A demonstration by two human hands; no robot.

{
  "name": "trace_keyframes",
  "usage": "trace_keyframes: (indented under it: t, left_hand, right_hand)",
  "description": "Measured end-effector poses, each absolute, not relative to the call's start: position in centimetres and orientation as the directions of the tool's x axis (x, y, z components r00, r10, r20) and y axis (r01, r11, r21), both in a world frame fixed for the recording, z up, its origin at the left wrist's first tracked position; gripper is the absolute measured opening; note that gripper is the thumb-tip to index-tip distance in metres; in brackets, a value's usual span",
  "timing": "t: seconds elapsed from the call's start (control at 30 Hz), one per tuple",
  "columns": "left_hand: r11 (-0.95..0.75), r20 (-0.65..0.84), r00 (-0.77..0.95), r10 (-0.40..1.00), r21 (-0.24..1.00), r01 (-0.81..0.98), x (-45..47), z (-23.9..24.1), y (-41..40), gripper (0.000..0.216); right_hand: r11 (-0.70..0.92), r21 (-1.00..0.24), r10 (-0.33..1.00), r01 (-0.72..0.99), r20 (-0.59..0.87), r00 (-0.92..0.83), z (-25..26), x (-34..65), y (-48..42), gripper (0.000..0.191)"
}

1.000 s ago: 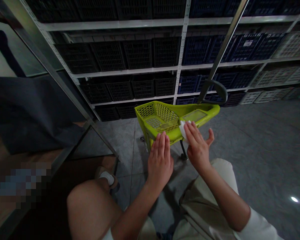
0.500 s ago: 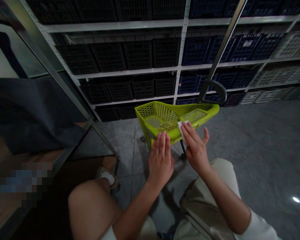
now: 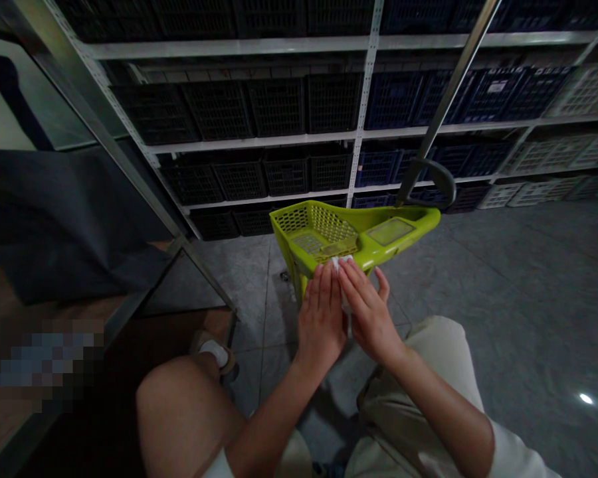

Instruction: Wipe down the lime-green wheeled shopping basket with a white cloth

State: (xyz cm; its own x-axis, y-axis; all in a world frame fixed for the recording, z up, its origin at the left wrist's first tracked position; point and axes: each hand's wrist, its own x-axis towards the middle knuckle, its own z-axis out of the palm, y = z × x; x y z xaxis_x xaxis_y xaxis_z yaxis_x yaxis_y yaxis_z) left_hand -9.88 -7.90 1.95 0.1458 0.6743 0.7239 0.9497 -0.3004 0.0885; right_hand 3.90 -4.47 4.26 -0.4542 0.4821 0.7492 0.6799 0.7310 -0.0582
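A lime-green shopping basket (image 3: 389, 251) on a wheeled stand is in front of my knees, with mesh sides and a grey handle (image 3: 431, 182) on a metal pole. My left hand (image 3: 321, 325) lies on its near rim, fingers stretched out side by side. Right beside it, my right hand (image 3: 371, 318) presses a white cloth (image 3: 347, 259) against the same rim. Most of the cloth is hidden under the fingers, so I cannot tell whether it is fabric or paper. The two hands touch or nearly touch at the fingertips.
Behind the basket stand white metal shelves (image 3: 299, 141) holding black crates (image 3: 276, 106), blue crates (image 3: 393, 99) and pale crates (image 3: 585, 89). A metal-framed table (image 3: 144, 292) with dark cloth is at left. Another person's foot (image 3: 219, 355) rests near its leg.
My right hand has slid left along the rim with the white cloth, from beside the flat panel to my left hand. My left hand has stayed on the rim.
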Motion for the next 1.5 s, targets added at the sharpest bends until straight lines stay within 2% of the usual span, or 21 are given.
trace_keyframes:
  t: [0.1,0.2,0.23,0.4,0.47,0.6,0.73,0.8,0.9,0.97,1.03,1.13,1.2,1.3,1.37,1.5]
  left_hand:
    - [-0.302,0.712,0.164,0.682,0.07,0.951,-9.9,2.0,-8.0,0.076]
    - [-0.313,0.698,0.182,0.692,0.065,0.947,-9.9,2.2,-8.1,0.076]
    - [-0.314,0.698,0.177,0.693,0.071,0.947,-9.9,2.2,-8.0,0.076]
    - [-0.305,0.724,0.15,0.674,0.088,0.948,-10.0,2.2,-8.0,0.077]
    - [-0.303,0.71,0.169,0.683,0.066,0.951,-10.0,2.3,-8.1,0.076]
    - [-0.296,0.694,0.172,0.699,0.062,0.953,-9.8,2.4,-8.1,0.075]
    - [-0.292,0.719,0.14,0.681,0.092,0.952,-9.8,2.3,-7.9,0.075]
    - [-0.29,0.715,0.145,0.684,0.084,0.953,-9.9,2.3,-8.0,0.074]
    - [-0.293,0.691,0.171,0.702,0.062,0.954,-9.9,2.5,-8.1,0.074]
    - [-0.29,0.687,0.172,0.706,0.059,0.955,-9.9,2.5,-8.2,0.075]
    - [-0.286,0.7,0.159,0.696,0.067,0.956,-9.8,2.3,-8.1,0.075]
    - [-0.286,0.72,0.148,0.679,0.073,0.956,-9.8,2.1,-8.0,0.075]
    - [-0.289,0.707,0.159,0.689,0.066,0.955,-9.8,2.2,-8.1,0.075]
    - [-0.294,0.685,0.17,0.708,0.067,0.954,-9.8,2.4,-8.2,0.076]
    - [-0.29,0.691,0.159,0.706,0.077,0.954,-9.7,2.4,-8.1,0.076]
    - [-0.28,0.721,0.137,0.679,0.082,0.957,-9.6,2.1,-7.9,0.075]
  right_hand:
    - [0.687,-0.044,0.48,0.726,0.777,-0.407,4.3,4.8,-3.7,0.074]
    - [0.567,-0.153,0.536,0.809,0.815,-0.222,4.4,5.3,-2.9,0.074]
    - [0.568,-0.17,0.546,0.805,0.809,-0.215,4.4,5.1,-3.1,0.074]
    - [0.73,-0.054,0.488,0.681,0.74,-0.464,4.5,4.5,-4.2,0.074]
    - [0.691,-0.05,0.493,0.722,0.762,-0.419,4.5,5.1,-3.6,0.076]
    - [0.551,-0.172,0.549,0.817,0.812,-0.199,4.6,5.1,-3.0,0.079]
    - [0.688,-0.108,0.522,0.718,0.76,-0.386,4.7,3.7,-4.2,0.075]
    - [0.688,-0.075,0.513,0.722,0.754,-0.411,4.7,4.1,-4.0,0.075]
    - [0.548,-0.138,0.545,0.825,0.807,-0.227,4.7,5.2,-2.7,0.076]
    - [0.511,-0.192,0.55,0.838,0.822,-0.147,4.6,5.2,-2.7,0.075]
    - [0.591,-0.168,0.542,0.789,0.807,-0.234,4.5,4.5,-3.4,0.074]
    - [0.708,-0.063,0.488,0.703,0.763,-0.423,4.2,4.0,-4.4,0.073]
    - [0.679,-0.047,0.487,0.732,0.775,-0.402,4.1,4.6,-3.9,0.074]
    - [0.557,-0.141,0.524,0.818,0.824,-0.215,4.1,5.6,-2.7,0.078]
    - [0.531,-0.189,0.545,0.826,0.822,-0.162,4.1,5.3,-2.7,0.079]
    - [0.688,-0.083,0.508,0.721,0.764,-0.398,4.2,4.0,-4.1,0.076]
